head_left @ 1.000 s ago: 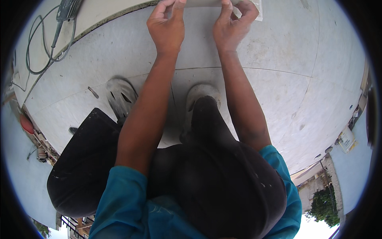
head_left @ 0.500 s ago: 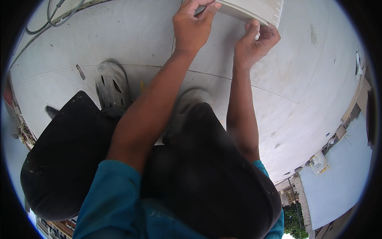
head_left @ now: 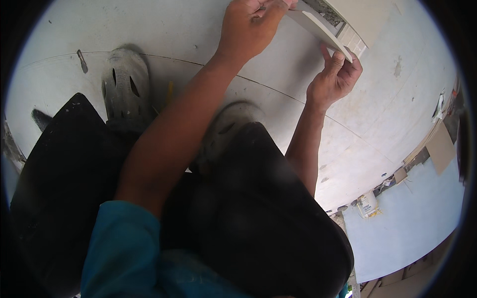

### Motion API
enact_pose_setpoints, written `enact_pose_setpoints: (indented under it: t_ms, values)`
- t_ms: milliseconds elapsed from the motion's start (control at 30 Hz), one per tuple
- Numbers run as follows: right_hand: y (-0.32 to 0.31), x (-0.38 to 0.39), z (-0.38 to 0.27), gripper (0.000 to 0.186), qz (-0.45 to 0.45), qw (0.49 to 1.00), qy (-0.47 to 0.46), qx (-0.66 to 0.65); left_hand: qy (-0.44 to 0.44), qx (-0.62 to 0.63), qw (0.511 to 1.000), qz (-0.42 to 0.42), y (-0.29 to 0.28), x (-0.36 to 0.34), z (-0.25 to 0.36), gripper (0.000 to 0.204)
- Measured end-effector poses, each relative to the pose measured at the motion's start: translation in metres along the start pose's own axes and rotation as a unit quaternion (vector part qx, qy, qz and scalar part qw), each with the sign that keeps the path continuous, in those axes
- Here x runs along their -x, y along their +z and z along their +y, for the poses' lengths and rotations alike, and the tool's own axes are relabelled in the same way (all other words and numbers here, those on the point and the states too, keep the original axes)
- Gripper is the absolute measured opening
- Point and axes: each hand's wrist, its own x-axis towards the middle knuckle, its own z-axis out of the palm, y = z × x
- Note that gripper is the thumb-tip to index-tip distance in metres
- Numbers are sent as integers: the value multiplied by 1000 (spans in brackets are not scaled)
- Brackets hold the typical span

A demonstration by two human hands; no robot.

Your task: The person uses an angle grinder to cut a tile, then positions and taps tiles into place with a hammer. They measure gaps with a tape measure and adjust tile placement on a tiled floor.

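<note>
My left hand [head_left: 252,27] is closed on the left end of a narrow cream tile strip [head_left: 322,32] at the top of the view. My right hand [head_left: 332,79] grips the strip's right end from below, thumb at its edge. The strip is tilted, running down from left to right. Just behind it lie a rough, dark cement-filled gap [head_left: 327,12] and a larger cream panel [head_left: 365,15], with a lighter ribbed edge beside the strip's right end.
Large pale floor tiles [head_left: 184,39] surround my clogs [head_left: 124,84] and bent black-clad knees [head_left: 59,188]. A small metal tool [head_left: 82,62] lies left of my feet. At the right are a white bucket [head_left: 366,204], a pale blue sheet [head_left: 402,233] and board offcuts [head_left: 439,149].
Both hands have moved right with the strip. My right hand is lower in the view and the strip slants more steeply. The view has shifted, and the cabled tool has left it.
</note>
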Motion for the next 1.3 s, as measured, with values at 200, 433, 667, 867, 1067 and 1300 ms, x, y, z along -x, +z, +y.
enact_pose_setpoints:
  t_ms: [200,433,667,867,1067,1300]
  values:
    - [-40,33,-3,25,9,999,32,-24,-147,-208,956,-148,11,-33,33,32]
    - [-52,53,-14,31,44,995,86,-35,-156,75,980,-94,26,-32,-9,39]
    - [-52,54,-18,34,65,992,99,-43,-200,241,950,-15,50,-14,-3,44]
    - [-59,56,-16,31,84,988,124,-33,-171,147,974,37,60,-12,-2,41]
    - [-62,58,-19,27,99,986,122,-47,-147,121,979,70,68,-7,2,36]
    - [-56,45,-20,27,73,989,113,-69,-130,-55,987,-77,-5,-29,-9,36]
